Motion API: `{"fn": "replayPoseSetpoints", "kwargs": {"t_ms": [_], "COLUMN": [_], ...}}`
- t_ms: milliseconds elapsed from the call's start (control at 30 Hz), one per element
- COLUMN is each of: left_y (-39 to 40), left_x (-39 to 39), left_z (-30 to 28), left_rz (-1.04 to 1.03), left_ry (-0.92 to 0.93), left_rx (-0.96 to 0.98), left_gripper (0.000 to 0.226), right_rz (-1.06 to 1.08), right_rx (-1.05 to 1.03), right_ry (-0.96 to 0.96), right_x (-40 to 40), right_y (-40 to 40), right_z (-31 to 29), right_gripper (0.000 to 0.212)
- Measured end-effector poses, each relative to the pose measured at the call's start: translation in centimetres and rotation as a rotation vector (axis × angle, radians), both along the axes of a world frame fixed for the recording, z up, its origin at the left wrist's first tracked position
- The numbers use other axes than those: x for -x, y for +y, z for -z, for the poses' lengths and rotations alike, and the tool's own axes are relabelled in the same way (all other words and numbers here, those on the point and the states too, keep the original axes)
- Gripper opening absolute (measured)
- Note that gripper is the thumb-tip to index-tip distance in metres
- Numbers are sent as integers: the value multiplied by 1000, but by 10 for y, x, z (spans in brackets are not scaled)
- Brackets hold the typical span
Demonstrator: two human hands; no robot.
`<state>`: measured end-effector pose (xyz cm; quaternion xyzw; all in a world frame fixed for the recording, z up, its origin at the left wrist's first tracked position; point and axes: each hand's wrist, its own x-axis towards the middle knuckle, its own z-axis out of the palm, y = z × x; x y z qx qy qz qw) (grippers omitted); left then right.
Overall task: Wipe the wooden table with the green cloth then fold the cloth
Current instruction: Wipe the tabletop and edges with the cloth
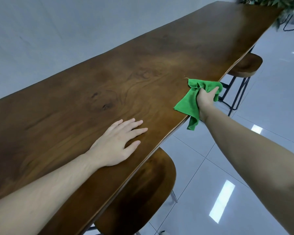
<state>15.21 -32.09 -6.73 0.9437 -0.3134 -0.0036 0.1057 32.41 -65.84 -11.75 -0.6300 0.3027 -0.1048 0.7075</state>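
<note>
Nearest the camera, two bare forearms extend over a long, dark brown wooden table (109, 78) with a wavy live edge. The left hand (115, 141) lies flat on the tabletop near its near edge, fingers straight and spread, grasping nothing; it appears to serve as a brace. The right hand (206, 99) is extended further along the table and is clenched round a bunched green microfibre cloth (187, 103). The cloth sits at the table's right edge: part lies on the wood, part is crumpled in the grip, and one corner hangs down past the edge.

A brown wooden chair seat (143, 192) sits tucked under the table below the left hand; a round wooden stool on black metal legs (246, 65) stands further along. Green foliage (268, 2) shows at the far end, blurred. The floor is glossy pale tile (244, 150).

Assessment: wiping is in progress. No moisture trail or dust line is visible, so the portion already covered cannot be determined. The far stretch of the table lies beyond the cloth and likely remains to be wiped. The cloth is crumpled, not folded; the folding step is outstanding
</note>
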Motion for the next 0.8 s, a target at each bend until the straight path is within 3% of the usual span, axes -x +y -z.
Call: {"fn": "replayPoseSetpoints", "kwargs": {"t_ms": [267, 467, 800], "left_y": [-2, 4, 68], "left_x": [1, 14, 66], "left_z": [0, 0, -6], "left_rz": [2, -84, -1], "left_ry": [-21, -202, 41], "left_rx": [44, 312, 83], "left_gripper": [50, 29, 43], "right_rz": [-19, -52, -138], "right_rx": [12, 77, 20], "right_ry": [-74, -59, -129], "right_x": [100, 192, 327], "right_y": [92, 176, 309], "right_z": [-9, -16, 1], "right_gripper": [82, 76, 81]}}
